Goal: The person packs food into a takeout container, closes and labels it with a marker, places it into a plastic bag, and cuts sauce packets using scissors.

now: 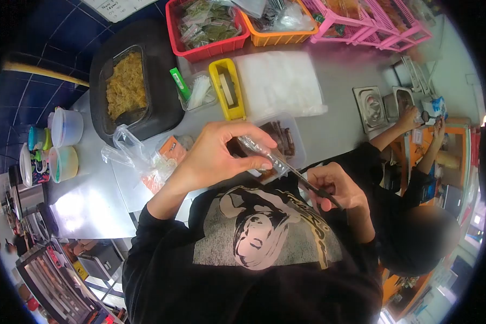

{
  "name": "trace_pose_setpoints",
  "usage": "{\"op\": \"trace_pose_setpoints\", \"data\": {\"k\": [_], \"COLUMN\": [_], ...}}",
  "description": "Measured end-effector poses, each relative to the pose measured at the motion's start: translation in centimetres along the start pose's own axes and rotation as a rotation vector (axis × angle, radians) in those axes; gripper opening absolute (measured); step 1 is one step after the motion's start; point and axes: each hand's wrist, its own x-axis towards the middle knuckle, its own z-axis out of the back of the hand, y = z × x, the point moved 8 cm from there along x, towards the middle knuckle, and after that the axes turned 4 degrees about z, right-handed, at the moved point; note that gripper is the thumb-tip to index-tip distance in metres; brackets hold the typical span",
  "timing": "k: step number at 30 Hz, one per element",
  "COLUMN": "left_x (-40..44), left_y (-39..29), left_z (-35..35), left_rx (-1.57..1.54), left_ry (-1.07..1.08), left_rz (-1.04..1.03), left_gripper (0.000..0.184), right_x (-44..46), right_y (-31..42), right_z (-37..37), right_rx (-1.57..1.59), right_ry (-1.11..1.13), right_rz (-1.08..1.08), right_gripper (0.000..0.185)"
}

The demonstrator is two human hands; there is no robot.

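Observation:
My left hand (208,156) is curled, with thumb and fingers pinching a clear plastic packet (256,148) that has something brown in it. My right hand (337,189) is closed around the dark handle of a thin metal tool (302,179), whose far end meets the packet; its exact kind is hard to tell. Just beyond the hands, a clear tub (298,141) holds dark brown strips. Left of my left hand lies a clear plastic bag (129,144) beside an orange-and-white packet (170,148).
A yellow tape dispenser (228,89) and a stack of white plastic sheets (281,83) lie beyond the tub. Food fills a black tray (127,86) at left. Red (210,48), orange (281,38) and pink baskets (367,35) line the back. A co-worker (410,216) is close on the right.

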Motion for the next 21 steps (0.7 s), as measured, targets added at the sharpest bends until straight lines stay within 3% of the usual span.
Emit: {"op": "trace_pose_setpoints", "data": {"k": [10,21], "left_x": [0.9,1.1], "left_y": [1.5,2.2], "left_z": [-1.2,-1.4], "left_rx": [-0.108,-0.192], "left_ry": [0.020,-0.001], "left_rz": [0.166,0.099], "left_gripper": [0.030,0.028], "right_x": [-0.7,-0.5], "right_y": [-0.3,-1.1], "right_z": [0.6,0.4], "right_rx": [-0.069,0.078], "right_ry": [-0.106,-0.094], "right_rz": [-0.047,-0.009], "right_gripper": [0.056,0.066]}}
